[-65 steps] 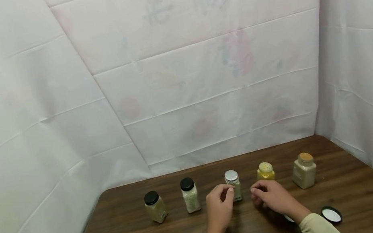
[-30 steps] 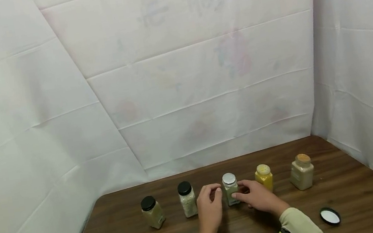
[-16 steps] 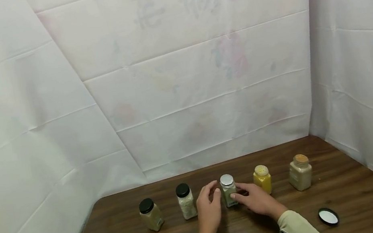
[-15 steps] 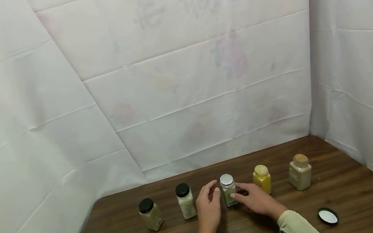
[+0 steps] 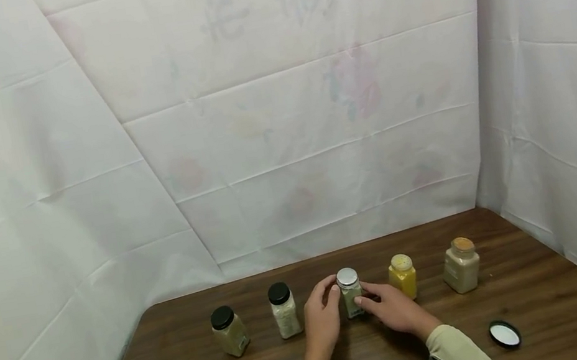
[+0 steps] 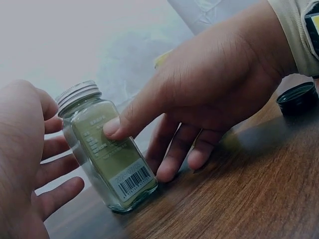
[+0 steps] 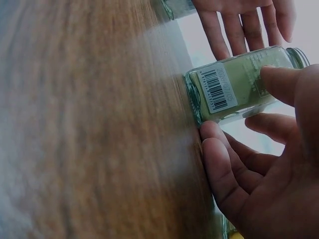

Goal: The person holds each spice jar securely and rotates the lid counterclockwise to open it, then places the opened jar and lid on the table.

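Observation:
A square glass spice jar of green powder stands on the table under a silver screw lid. My right hand grips its body from the right; in the left wrist view that thumb lies across the printed front, above a barcode label. On the other side is my left hand, its relaxed fingers spread beside the jar and the index finger close to the lid. The right wrist view shows the jar sideways, with the left hand behind it.
Two black-lidded jars, one with tan powder and one with pale contents, stand left. To the right are a yellow jar and a larger lidless beige jar. A black lid lies upturned near the right sleeve.
My right hand, earlier apart from the silver-lidded jar, has come to it and taken hold of its side. My left hand has drawn back slightly, then moved in closer to the lid.

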`<act>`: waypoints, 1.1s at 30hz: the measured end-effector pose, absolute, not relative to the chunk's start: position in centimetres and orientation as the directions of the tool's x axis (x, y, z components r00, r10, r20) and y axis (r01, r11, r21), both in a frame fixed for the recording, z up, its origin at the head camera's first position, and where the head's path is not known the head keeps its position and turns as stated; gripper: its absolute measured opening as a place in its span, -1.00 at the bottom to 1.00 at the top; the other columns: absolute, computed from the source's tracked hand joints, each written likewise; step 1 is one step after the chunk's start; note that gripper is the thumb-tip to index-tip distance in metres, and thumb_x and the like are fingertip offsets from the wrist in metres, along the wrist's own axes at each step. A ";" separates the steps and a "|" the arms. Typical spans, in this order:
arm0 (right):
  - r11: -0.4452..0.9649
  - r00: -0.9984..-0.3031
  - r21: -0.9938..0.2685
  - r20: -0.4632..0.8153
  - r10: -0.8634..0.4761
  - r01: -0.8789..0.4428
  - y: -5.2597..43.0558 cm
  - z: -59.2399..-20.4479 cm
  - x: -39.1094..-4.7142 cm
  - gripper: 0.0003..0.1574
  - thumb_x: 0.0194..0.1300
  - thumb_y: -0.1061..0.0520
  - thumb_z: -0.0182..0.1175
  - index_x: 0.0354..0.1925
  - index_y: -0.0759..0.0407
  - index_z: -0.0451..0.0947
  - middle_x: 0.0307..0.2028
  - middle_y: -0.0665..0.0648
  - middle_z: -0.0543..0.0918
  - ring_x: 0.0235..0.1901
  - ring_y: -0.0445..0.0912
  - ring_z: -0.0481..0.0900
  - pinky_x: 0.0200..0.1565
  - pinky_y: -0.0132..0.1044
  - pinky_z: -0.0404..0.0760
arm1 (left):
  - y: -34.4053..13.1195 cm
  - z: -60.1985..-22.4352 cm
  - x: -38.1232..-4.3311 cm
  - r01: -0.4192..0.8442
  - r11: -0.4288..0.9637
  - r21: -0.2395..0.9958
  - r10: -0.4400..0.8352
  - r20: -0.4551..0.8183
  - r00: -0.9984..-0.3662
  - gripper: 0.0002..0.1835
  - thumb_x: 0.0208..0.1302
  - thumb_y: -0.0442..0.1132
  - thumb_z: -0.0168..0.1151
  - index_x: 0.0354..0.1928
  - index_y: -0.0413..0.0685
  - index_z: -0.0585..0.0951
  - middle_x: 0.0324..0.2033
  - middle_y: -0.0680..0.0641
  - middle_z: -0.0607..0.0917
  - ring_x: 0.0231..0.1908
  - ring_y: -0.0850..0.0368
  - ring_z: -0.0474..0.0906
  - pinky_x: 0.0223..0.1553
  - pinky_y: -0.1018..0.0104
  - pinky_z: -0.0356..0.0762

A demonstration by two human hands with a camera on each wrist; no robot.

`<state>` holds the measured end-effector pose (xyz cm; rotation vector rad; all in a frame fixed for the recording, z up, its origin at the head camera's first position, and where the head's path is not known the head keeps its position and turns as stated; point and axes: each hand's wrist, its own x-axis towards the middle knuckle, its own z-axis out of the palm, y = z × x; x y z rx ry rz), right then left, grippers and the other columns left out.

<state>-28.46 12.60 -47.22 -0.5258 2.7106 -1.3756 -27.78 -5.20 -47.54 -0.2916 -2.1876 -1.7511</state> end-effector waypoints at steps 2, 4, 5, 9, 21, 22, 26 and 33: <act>0.544 -0.940 -0.795 0.090 -0.330 -0.267 12.6 -47.2 -28.5 -0.17 0.32 -0.28 -0.02 0.31 0.24 0.24 0.03 0.15 0.55 -0.08 -0.05 0.52 -0.20 -0.14 0.51 | -5.2 -47.5 -27.8 0.345 0.221 0.912 -0.036 0.361 -0.932 -0.70 0.36 -0.06 0.05 0.07 0.11 0.56 -0.03 0.14 0.59 -0.04 0.24 0.51 -0.04 0.24 0.45; 0.544 -0.940 -0.797 0.083 -0.332 -0.262 12.7 -47.1 -28.5 -0.16 0.31 -0.29 -0.02 0.31 0.25 0.24 0.04 0.16 0.54 -0.07 -0.04 0.52 -0.19 -0.12 0.50 | -5.2 -47.4 -28.0 0.344 0.205 0.916 -0.029 0.357 -0.934 -0.71 0.36 -0.06 0.06 0.07 0.13 0.56 -0.03 0.13 0.59 -0.04 0.23 0.51 -0.04 0.26 0.44; 0.547 -0.940 -0.796 0.080 -0.332 -0.261 12.7 -47.2 -28.5 -0.16 0.31 -0.29 -0.02 0.31 0.24 0.24 0.05 0.17 0.54 -0.06 -0.03 0.51 -0.17 -0.11 0.50 | -5.2 -47.3 -28.0 0.346 0.196 0.917 -0.023 0.357 -0.934 -0.71 0.35 -0.08 0.07 0.06 0.11 0.56 -0.03 0.11 0.60 -0.04 0.22 0.51 -0.05 0.28 0.45; 0.558 -0.943 -0.789 0.080 -0.322 -0.258 12.8 -47.3 -28.6 -0.18 0.31 -0.31 -0.03 0.30 0.20 0.26 0.13 0.19 0.48 0.06 0.05 0.46 -0.04 0.03 0.44 | -5.3 -45.8 -27.5 0.355 0.140 0.924 0.021 0.356 -0.934 -0.71 0.35 -0.18 0.08 0.07 -0.03 0.56 -0.01 0.00 0.60 -0.01 0.13 0.50 -0.05 0.31 0.44; 0.538 -0.934 -0.799 0.081 -0.347 -0.269 12.8 -47.4 -28.6 -0.20 0.32 -0.29 -0.04 0.31 0.19 0.26 -0.07 0.08 0.59 -0.23 -0.16 0.57 -0.14 -0.05 0.48 | -6.2 -44.6 -27.7 0.329 0.046 0.943 0.173 0.316 -0.933 -0.66 0.36 -0.29 0.03 0.15 -0.04 0.50 0.08 -0.09 0.54 0.10 0.07 0.42 0.06 0.26 0.36; 0.536 -0.933 -0.800 0.079 -0.351 -0.270 12.8 -47.4 -28.6 -0.20 0.33 -0.29 -0.04 0.31 0.19 0.26 -0.08 0.06 0.59 -0.25 -0.17 0.56 -0.16 -0.07 0.48 | -6.2 -44.6 -27.8 0.326 0.038 0.944 0.187 0.314 -0.931 -0.66 0.37 -0.28 0.02 0.17 -0.02 0.49 0.10 -0.09 0.52 0.12 0.07 0.40 0.08 0.23 0.34; 0.538 -0.931 -0.800 0.070 -0.358 -0.266 12.9 -47.4 -28.6 -0.20 0.33 -0.29 -0.05 0.32 0.20 0.24 -0.06 0.07 0.59 -0.23 -0.17 0.57 -0.14 -0.05 0.48 | -6.4 -44.6 -27.9 0.301 0.013 0.953 0.241 0.289 -0.926 -0.64 0.40 -0.22 -0.01 0.20 0.05 0.46 0.17 -0.07 0.46 0.17 0.10 0.34 0.15 0.11 0.27; 0.523 -0.932 -0.823 0.021 -0.362 -0.221 13.0 -47.4 -28.6 -0.17 0.33 -0.30 -0.06 0.34 0.20 0.20 0.06 0.17 0.52 -0.19 -0.12 0.55 -0.24 -0.09 0.50 | -6.4 -44.6 -28.0 0.247 0.014 0.969 0.285 0.233 -0.930 -0.61 0.39 -0.13 0.00 0.24 0.16 0.42 0.24 0.00 0.38 0.24 0.09 0.24 0.19 0.03 0.21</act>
